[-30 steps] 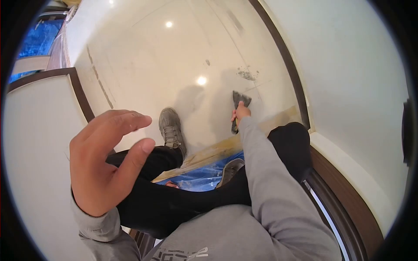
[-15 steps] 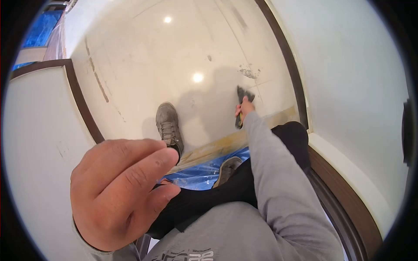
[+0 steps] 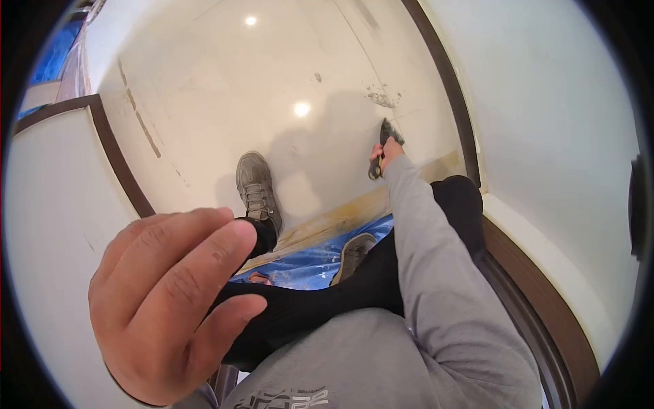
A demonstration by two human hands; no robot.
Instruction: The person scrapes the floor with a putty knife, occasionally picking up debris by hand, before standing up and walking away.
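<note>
Down at the pale tiled floor (image 3: 204, 102), my right hand (image 3: 390, 151) is wrapped round the handle of a scraper (image 3: 390, 133) with a wide dark blade and a black-and-yellow grip. Its blade points away from me, close over the floor just short of a grey patch of residue (image 3: 381, 99). Large in the lower left, my left hand (image 3: 167, 293) hangs in the air with curved fingers. A gap shows between its thumb and forefinger, and nothing is held there.
A brown shoe (image 3: 255, 187) is planted on the tiles, the other shoe (image 3: 354, 255) on blue sheeting (image 3: 300, 266) behind a yellowish strip (image 3: 327, 221). Dark-trimmed white walls (image 3: 545, 123) flank the floor. Dark streaks (image 3: 139, 112) mark the left tiles.
My right hand and the scraper have shifted slightly forward in relation to the floor, closer to the residue. My left hand moved left, its thumb and forefinger spreading apart.
</note>
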